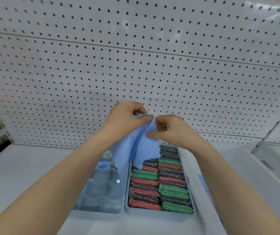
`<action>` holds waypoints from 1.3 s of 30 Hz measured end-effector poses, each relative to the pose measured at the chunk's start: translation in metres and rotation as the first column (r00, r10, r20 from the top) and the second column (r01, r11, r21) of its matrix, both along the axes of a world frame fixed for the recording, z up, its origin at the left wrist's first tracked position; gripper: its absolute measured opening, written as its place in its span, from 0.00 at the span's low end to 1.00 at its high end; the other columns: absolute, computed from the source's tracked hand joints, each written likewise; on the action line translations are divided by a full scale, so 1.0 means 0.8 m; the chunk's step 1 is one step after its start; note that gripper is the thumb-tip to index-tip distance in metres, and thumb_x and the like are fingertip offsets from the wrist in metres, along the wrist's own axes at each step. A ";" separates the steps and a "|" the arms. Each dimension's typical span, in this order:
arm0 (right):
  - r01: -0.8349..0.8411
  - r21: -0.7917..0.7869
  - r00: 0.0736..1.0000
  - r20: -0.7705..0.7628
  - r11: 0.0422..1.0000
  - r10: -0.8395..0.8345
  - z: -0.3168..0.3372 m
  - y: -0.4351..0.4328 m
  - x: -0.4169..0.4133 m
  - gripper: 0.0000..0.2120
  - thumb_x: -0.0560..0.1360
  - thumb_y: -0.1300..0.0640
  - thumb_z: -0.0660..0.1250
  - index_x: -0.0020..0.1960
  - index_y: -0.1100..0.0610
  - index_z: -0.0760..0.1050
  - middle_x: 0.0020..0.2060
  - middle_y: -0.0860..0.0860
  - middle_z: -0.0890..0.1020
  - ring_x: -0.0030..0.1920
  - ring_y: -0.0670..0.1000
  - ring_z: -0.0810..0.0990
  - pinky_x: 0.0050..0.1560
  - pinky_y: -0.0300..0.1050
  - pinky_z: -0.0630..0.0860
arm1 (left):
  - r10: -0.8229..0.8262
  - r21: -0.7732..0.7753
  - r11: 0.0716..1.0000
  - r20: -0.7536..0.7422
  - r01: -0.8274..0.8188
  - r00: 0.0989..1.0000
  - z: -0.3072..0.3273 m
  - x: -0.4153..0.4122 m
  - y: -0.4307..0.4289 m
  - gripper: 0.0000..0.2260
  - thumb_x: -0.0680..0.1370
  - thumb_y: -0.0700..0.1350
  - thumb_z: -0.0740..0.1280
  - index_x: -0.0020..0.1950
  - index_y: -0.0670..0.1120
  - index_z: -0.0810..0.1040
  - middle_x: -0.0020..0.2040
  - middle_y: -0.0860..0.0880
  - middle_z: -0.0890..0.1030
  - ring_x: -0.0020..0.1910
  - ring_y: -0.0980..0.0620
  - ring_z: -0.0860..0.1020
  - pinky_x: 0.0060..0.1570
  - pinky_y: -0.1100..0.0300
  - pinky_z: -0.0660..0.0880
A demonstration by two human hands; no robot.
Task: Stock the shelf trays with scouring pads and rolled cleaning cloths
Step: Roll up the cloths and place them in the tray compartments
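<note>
White pegboard [136, 56] backed a pale shelf [17, 175]. Above it the left hand [125, 119] and right hand [171, 131] each pinched a blue cloth [136, 146] at its top. Below the grip it hung over pads [159, 184] and rolled cloths [100, 189] in trays [126, 192].

Left hand [125, 119], right hand [171, 129], raised close together, each pinching the blue cloth [142, 146]

Shop, retail aisle. White perforated pegboard [136, 65] backs a pale display shelf [25, 167]. Two plastic trays sit side by side on it: pad tray [159, 212] packed with rows of red, green and grey scouring pads [159, 189], cloth tray [98, 212] holding rolled blue cloths [100, 189]. The same goods repeat in quantity.
</note>
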State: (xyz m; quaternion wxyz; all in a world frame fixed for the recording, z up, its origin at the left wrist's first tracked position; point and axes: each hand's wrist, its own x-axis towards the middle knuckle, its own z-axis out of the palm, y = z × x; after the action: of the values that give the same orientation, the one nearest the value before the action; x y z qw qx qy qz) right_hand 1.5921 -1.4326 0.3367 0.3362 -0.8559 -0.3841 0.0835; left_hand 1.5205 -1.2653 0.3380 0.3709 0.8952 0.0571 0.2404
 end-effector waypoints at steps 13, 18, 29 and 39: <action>0.292 0.333 0.955 -0.051 0.896 -0.293 0.017 -0.041 0.049 0.04 0.73 0.54 0.72 0.39 0.52 0.82 0.36 0.55 0.81 0.37 0.49 0.74 0.38 0.44 0.70 | 0.136 -0.092 0.984 -0.143 -0.150 0.980 -0.008 -0.034 0.096 0.03 0.74 0.49 0.72 0.43 0.50 0.81 0.37 0.58 0.80 0.31 0.63 0.74 0.33 0.64 0.67; 0.306 0.366 0.951 -0.071 0.879 -0.301 0.020 -0.042 0.051 0.05 0.73 0.53 0.72 0.41 0.53 0.82 0.40 0.55 0.84 0.42 0.58 0.80 0.46 0.54 0.78 | 0.106 -0.333 0.938 -0.004 -0.101 0.994 -0.011 -0.039 0.098 0.02 0.75 0.45 0.72 0.43 0.50 0.82 0.39 0.49 0.83 0.37 0.54 0.78 0.51 0.53 0.77; 0.014 0.415 0.973 -0.216 0.910 0.083 0.032 -0.076 0.027 0.07 0.74 0.65 0.69 0.44 0.56 0.83 0.43 0.50 0.84 0.44 0.46 0.81 0.46 0.38 0.75 | 0.113 -0.519 0.854 0.249 0.034 0.962 -0.017 -0.045 0.092 0.09 0.81 0.41 0.62 0.48 0.50 0.80 0.42 0.57 0.82 0.41 0.60 0.78 0.45 0.68 0.75; -0.450 0.175 0.862 -0.172 0.876 0.477 0.036 -0.015 -0.037 0.06 0.76 0.65 0.69 0.49 0.58 0.84 0.43 0.52 0.85 0.43 0.49 0.80 0.47 0.40 0.74 | -0.103 -0.595 0.788 0.130 0.160 0.986 -0.025 -0.037 0.037 0.13 0.82 0.37 0.60 0.47 0.51 0.81 0.36 0.54 0.79 0.34 0.56 0.74 0.36 0.66 0.73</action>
State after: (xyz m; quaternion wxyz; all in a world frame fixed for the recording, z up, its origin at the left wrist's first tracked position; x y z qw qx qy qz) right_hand 1.5629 -1.4447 0.3655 0.3994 -0.7009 -0.5457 0.2267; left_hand 1.4910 -1.2354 0.3181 0.6545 0.7204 0.0513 0.2235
